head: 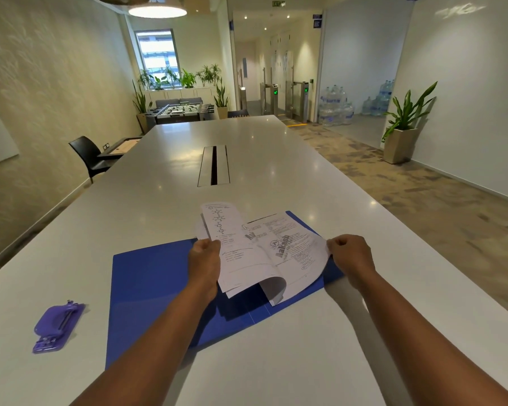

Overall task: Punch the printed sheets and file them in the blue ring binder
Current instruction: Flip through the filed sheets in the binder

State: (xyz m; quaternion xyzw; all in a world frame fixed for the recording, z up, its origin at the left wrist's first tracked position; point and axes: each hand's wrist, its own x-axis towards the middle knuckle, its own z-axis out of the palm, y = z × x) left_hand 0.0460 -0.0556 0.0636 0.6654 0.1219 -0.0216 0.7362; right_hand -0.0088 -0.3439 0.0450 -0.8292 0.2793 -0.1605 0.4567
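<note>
Left hand clamped on the left edge of the printed sheets; right hand pinching their right edge. The sheets, partly curled and lifted, lie over the right half of the open blue binder, which rests flat on the white tabletop. A purple hole punch sits at eight o'clock, well apart from the binder.

hands – two; blue binder – one; purple punch – one
</note>
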